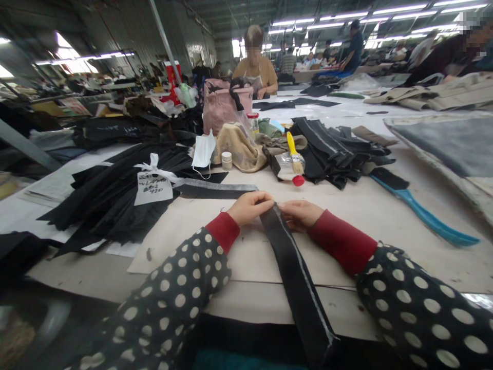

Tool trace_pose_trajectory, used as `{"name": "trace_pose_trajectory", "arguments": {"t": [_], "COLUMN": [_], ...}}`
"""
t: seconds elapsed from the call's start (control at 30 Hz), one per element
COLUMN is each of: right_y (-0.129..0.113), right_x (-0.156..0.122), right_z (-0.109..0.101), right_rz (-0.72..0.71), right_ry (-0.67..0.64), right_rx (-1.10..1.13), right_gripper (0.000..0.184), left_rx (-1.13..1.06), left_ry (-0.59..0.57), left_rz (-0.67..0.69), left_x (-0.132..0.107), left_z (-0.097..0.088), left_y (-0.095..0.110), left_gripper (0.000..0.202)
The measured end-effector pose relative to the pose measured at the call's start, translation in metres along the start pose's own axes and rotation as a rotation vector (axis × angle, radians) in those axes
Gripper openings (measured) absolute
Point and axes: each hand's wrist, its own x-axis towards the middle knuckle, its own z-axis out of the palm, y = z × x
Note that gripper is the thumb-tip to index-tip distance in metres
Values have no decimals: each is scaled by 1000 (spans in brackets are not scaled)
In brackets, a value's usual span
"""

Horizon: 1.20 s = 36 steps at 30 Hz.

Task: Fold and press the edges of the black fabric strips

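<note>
Black strip (289,259) in close-set hands (252,206)

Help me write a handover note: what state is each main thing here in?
Left hand: pinching black strip
Right hand: pinching black strip
Black strip: held, reaching past table edge
Black bundle: tied
Paper tag: written on
Small jar: upright, lid on
Yellow-handled brush: unheld

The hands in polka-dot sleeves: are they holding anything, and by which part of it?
Yes, a long black strip. The left hand and right hand pinch it at its far end, away from the person's body.
</note>
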Motion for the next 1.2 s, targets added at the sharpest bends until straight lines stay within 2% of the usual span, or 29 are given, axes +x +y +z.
{"name": "trace_pose_trajectory", "arguments": {"t": [0.13, 0.23, 0.5, 0.67, 0.73, 0.8, 0.9, 1.0, 1.1, 1.2], "right_y": [-1, 3, 7, 4, 5, 5, 2, 0, -1, 0], "right_x": [1, 2, 0, 1, 2, 3, 4, 2, 1, 0], "right_z": [6, 7, 7, 7, 5, 3, 1, 0, 1, 2], "right_rz": [-78, -172, -423, -485, -504, -498, -398, -270, -215, -268], "right_ry": [116, 138, 280, 383, 380, 318, 172, 91, 72, 100], "right_rx": [-135, -229, -704, -955, -937, -812, -530, -335, -301, -363], "right_gripper": [20, 25, 30, 28, 30, 32, 36, 37, 35, 31], "left_rx": [-21, -42, -189, -256, -352, -450, -483, -452, -430, -393], "left_ry": [17, 32, 42, 40, 39, 59, 103, 143, 150, 125], "left_rz": [-27, -60, -134, -179, -231, -268, -267, -257, -253, -239], "left_x": [0, 0, 0, 0, 0, 0, 2, 3, 4, 4], "left_z": [2, 3, 10, 14, 15, 16, 16, 13, 10, 7], "left_y": [-1, -2, -2, -1, 0, 0, -1, -5, -9, -8], "left_gripper": [22, 22, 25, 29, 29, 30, 32, 31, 30, 30]}}
